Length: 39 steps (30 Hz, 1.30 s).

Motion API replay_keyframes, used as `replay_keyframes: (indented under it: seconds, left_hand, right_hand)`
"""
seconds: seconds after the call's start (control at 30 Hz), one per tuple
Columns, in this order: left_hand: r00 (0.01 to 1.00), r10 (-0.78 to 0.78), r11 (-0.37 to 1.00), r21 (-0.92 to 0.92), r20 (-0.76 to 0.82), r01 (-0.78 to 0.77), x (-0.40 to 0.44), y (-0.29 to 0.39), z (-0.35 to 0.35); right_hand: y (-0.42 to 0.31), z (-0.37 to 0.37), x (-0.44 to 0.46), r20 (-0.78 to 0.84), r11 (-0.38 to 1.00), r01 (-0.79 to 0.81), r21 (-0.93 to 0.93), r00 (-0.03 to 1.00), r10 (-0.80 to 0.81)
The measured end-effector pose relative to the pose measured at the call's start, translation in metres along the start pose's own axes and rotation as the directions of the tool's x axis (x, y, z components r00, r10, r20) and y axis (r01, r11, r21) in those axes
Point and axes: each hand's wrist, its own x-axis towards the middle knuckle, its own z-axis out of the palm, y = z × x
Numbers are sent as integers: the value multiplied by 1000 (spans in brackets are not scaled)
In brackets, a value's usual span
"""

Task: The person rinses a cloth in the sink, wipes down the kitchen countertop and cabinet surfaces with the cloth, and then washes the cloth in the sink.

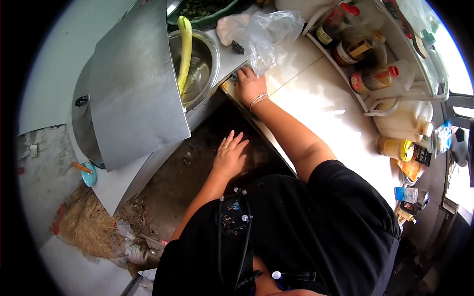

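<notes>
My right hand, with a bracelet at its wrist, rests at the counter's edge beside a clear plastic bag. Its fingers curl down over something small and bluish that I cannot make out. My left hand hangs above the dark floor, its fingers apart and nothing in it. A long pale green gourd leans in a steel basin behind a grey metal sheet. Beside the bag lies a small dark object.
A white rack holds sauce bottles at the upper right. Near it are a large jug and a yellow-lidded jar. Straw lies at lower left. A green tub of leaves is at the top.
</notes>
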Motion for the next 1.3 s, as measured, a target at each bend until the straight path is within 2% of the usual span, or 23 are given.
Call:
replay_keyframes:
  seconds: [0.2,0.3,0.33,0.43,0.47,0.53,0.57,0.67,0.73,0.8,0.87,0.93,1.03,1.07,1.13,1.17,1.2,1.23,1.3]
  left_hand:
    - [999,-13,1000,5,34,13,-12,6,2]
    - [1000,12,1000,3,29,-12,-20,8,0]
    - [999,2,1000,2,34,-2,-22,8,0]
    - [1000,-17,1000,11,25,16,-25,7,-2]
    - [1000,-22,1000,14,16,22,-27,6,-3]
    - [998,-50,999,22,34,50,-33,1,-1]
    - [996,-72,997,27,47,71,-35,-1,0]
    - [993,-107,994,0,50,107,-41,-2,0]
    - [993,-109,994,-22,51,110,-42,0,-1]
    - [993,-110,993,-44,52,112,-43,0,-2]
    - [993,-103,994,-34,61,105,-45,1,-3]
    - [991,-109,994,-26,76,111,-47,0,-2]
    - [988,-115,993,-17,102,118,-49,-4,0]
    - [987,-115,993,-18,112,117,-51,-3,1]
    - [985,-116,993,-17,128,119,-52,-1,3]
    - [983,-119,992,-16,142,123,-53,-1,3]
    - [983,-117,993,-14,143,121,-54,0,4]
    - [982,-116,993,-17,149,120,-55,0,5]
    - [982,-113,993,-21,154,118,-54,0,6]
  right_hand:
    - [-44,7,-14,90,991,86,103,991,-95]
    - [-49,8,-13,249,945,230,234,925,-287]
    - [-55,8,-17,323,916,221,336,886,-333]
    - [-72,-1,-33,364,798,-42,601,903,-227]
    - [-71,-2,-33,363,795,-39,606,902,-232]
    - [-66,-7,-34,535,621,-394,678,843,-49]
    - [-57,-13,-34,570,554,-469,688,821,-12]
    - [-33,-38,-30,655,437,-628,644,748,110]
    - [-10,-44,-31,762,142,-762,632,644,66]
    - [11,-58,-34,711,69,-712,698,702,43]
    - [34,-76,-34,690,215,-699,682,712,127]
    - [68,-83,-35,688,326,-681,656,717,112]
    - [103,-100,-37,726,344,-723,599,672,147]
    - [112,-103,-40,703,455,-700,550,683,201]
    - [127,-105,-46,657,546,-645,535,724,212]
    - [131,-103,-51,655,544,-645,536,725,213]
    - [128,-107,-57,370,785,-413,462,894,252]
    - [124,-110,-63,57,947,-185,263,983,176]
    - [108,-119,-76,99,949,-176,263,983,155]
